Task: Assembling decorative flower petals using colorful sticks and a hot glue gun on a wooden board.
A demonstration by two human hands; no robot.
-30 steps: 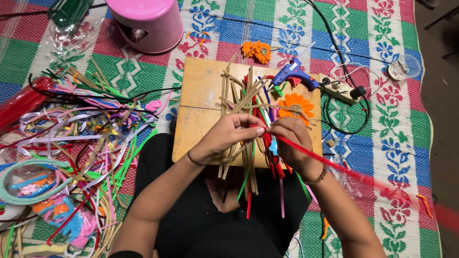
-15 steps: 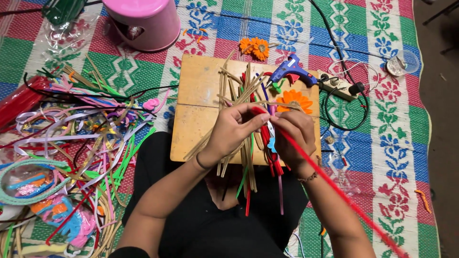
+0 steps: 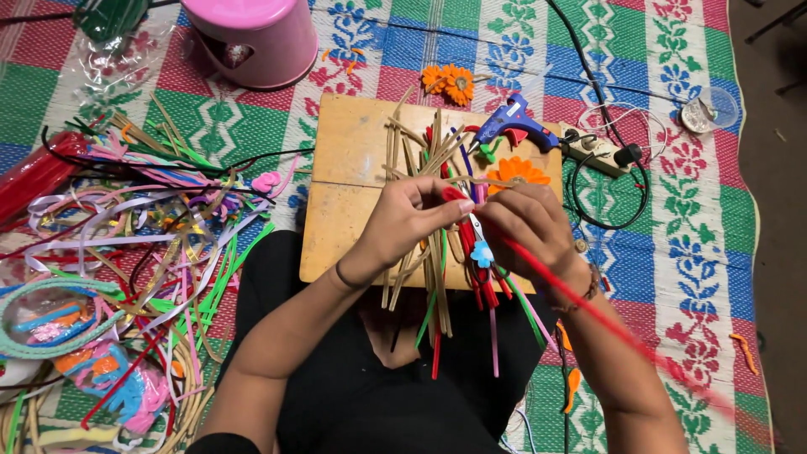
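My left hand (image 3: 402, 225) and my right hand (image 3: 528, 227) meet over a wooden board (image 3: 349, 181). Both pinch a long red strip (image 3: 605, 324) near its end, and the strip trails off to the lower right past my right wrist. Under the hands lies a bundle of tan, red and green strips (image 3: 437, 277), with a small light-blue flower (image 3: 482, 253) among them. An orange paper flower (image 3: 514, 171) lies on the board just above my right hand.
A blue glue gun (image 3: 517, 126) rests at the board's far right, next to a power strip with a black cable (image 3: 601, 151). A pink bucket (image 3: 252, 38) stands at the back. A heap of coloured strips (image 3: 126, 252) covers the mat on the left. Two orange flowers (image 3: 448, 81) lie behind the board.
The red strip has been drawn in, its free end swinging lower to the right. Both hands stay together over the board, shifted slightly.
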